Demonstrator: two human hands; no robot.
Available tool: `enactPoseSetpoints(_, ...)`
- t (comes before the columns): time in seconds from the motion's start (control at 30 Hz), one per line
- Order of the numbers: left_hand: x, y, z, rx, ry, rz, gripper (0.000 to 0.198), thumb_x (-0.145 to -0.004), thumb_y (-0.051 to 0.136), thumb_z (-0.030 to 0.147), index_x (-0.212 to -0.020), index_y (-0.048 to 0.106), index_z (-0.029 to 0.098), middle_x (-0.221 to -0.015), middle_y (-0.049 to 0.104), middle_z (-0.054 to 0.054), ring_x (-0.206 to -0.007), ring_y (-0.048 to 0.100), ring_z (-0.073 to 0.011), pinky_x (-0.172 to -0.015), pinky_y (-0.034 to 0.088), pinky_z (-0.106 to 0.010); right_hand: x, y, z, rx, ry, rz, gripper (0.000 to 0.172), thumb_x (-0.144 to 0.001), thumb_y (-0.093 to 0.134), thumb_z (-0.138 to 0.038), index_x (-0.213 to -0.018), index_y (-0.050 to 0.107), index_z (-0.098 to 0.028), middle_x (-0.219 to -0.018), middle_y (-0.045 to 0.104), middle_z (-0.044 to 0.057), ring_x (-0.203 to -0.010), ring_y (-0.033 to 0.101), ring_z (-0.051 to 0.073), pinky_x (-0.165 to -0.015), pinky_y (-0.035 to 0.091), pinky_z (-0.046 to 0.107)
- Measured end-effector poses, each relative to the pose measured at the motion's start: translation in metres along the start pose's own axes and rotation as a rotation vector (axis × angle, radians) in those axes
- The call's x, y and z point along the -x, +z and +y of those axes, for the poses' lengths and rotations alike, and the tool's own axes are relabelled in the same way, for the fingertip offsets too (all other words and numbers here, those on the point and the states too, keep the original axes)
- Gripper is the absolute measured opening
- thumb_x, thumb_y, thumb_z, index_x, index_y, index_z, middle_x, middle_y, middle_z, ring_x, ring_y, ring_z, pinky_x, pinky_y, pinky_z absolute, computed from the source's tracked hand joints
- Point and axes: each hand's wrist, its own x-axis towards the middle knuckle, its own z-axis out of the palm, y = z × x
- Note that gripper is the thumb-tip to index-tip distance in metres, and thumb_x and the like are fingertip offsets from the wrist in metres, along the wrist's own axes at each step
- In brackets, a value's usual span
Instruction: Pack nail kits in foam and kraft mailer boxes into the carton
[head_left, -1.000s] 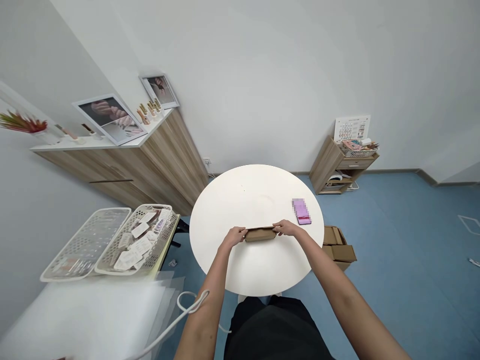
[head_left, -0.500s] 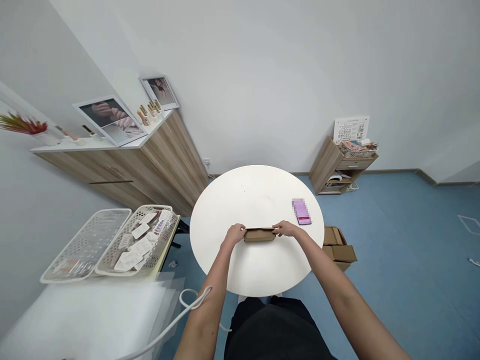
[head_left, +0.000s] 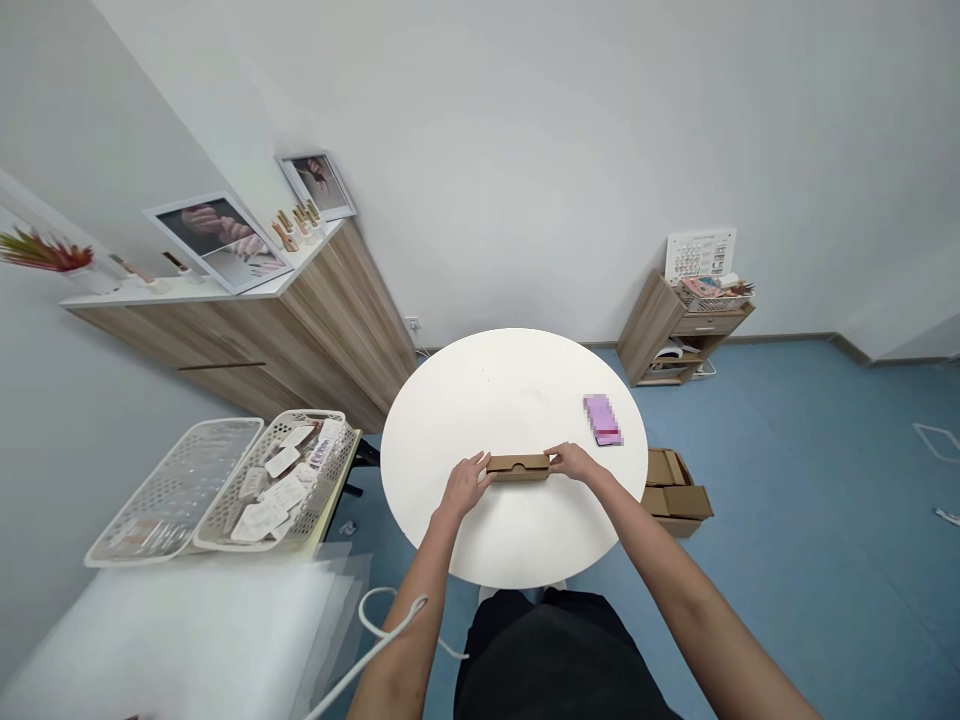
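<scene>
A small, long brown cardboard box (head_left: 518, 468) lies on the white round table (head_left: 510, 545), with its long side toward me. A rounded notch shows in the middle of its top flap, which lies down over the box. My left hand (head_left: 466, 484) holds the left end, fingers at the corner and over the edge. At the right end, my right hand (head_left: 571, 461) grips the corner between thumb and fingers. Whatever may be inside the box is hidden. To the right on the table lies a phone (head_left: 603, 420) with a purple, pixelated screen.
Brown cardboard boxes (head_left: 676, 494) stand on the floor right of the table. At the left are a white basket (head_left: 217, 540) of packets and a white basket beside it (head_left: 142, 495). A white cable (head_left: 375, 645) hangs near my left forearm. Wooden cabinets (head_left: 330, 310) stand behind.
The box's top flap has come down toward me, and its notch now shows. My left hand has shifted slightly lower along the left end. My right hand stays at the right end.
</scene>
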Motion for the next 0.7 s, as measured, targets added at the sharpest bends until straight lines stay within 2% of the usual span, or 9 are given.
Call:
enactPoseSetpoints(0.13, 0.010, 0.017, -0.006, -0.077, 0.056, 0.045, 0.052, -0.096, 0.046, 0.038, -0.146, 0.039, 0.025, -0.152, 0.041, -0.010, -0.126, 0.051, -0.0264, -0.113, 0.027, -0.051, 0.004, 0.009, -0.002, 0.072, 0.005, 0.062, 0.036, -0.077, 0.066, -0.017, -0.112, 0.065, -0.023, -0.095, 0.074, 0.002, -0.086, 0.067, 0.016, -0.069, 0.044, 0.022)
enactPoseSetpoints(0.27, 0.018, 0.026, -0.005, -0.172, 0.078, 0.071, 0.057, -0.097, 0.041, 0.029, -0.151, 0.025, 0.026, -0.152, 0.040, -0.010, -0.123, 0.054, -0.0256, -0.114, 0.023, -0.056, 0.006, 0.018, -0.008, 0.226, 0.026, 0.057, 0.033, -0.080, 0.064, -0.016, -0.111, 0.059, -0.023, -0.097, 0.073, 0.001, -0.084, 0.067, 0.015, -0.066, 0.043, 0.021)
enactPoseSetpoints(0.37, 0.021, 0.031, -0.003, -0.244, 0.102, 0.122, 0.060, -0.096, 0.036, 0.023, -0.154, 0.019, 0.025, -0.151, 0.041, -0.010, -0.117, 0.058, -0.0256, -0.115, 0.019, -0.057, 0.012, 0.030, -0.015, 0.280, 0.060, 0.084, 0.034, -0.078, 0.067, -0.017, -0.110, 0.057, -0.020, -0.103, 0.071, 0.008, -0.091, 0.067, 0.020, -0.069, 0.044, 0.025)
enactPoseSetpoints(0.5, 0.019, 0.036, -0.004, -0.282, 0.151, 0.170, 0.062, -0.094, 0.031, 0.019, -0.155, 0.016, 0.022, -0.150, 0.043, -0.012, -0.114, 0.061, -0.0268, -0.114, 0.023, -0.056, 0.027, 0.058, -0.027, 0.324, 0.141, 0.134, 0.047, -0.074, 0.067, -0.012, -0.118, 0.053, -0.017, -0.106, 0.069, 0.015, -0.094, 0.067, 0.027, -0.073, 0.046, 0.030)
enactPoseSetpoints(0.63, 0.022, 0.039, -0.012, -0.199, 0.226, 0.160, 0.061, -0.096, 0.030, 0.025, -0.155, 0.016, 0.019, -0.150, 0.042, -0.015, -0.120, 0.058, -0.0299, -0.112, 0.027, -0.055, 0.042, 0.089, -0.034, 0.315, 0.205, 0.217, 0.046, -0.081, 0.051, -0.007, -0.126, 0.047, -0.017, -0.101, 0.070, 0.013, -0.093, 0.067, 0.025, -0.075, 0.046, 0.031)
enactPoseSetpoints(0.7, 0.029, 0.040, -0.013, -0.086, 0.242, 0.131, 0.065, -0.096, 0.035, 0.032, -0.155, 0.012, 0.016, -0.151, 0.040, -0.018, -0.126, 0.052, -0.0327, -0.108, 0.034, -0.054, 0.049, 0.099, -0.032, 0.302, 0.197, 0.267, 0.047, -0.082, 0.046, -0.007, -0.128, 0.045, -0.018, -0.101, 0.070, 0.011, -0.092, 0.066, 0.023, -0.074, 0.046, 0.031)
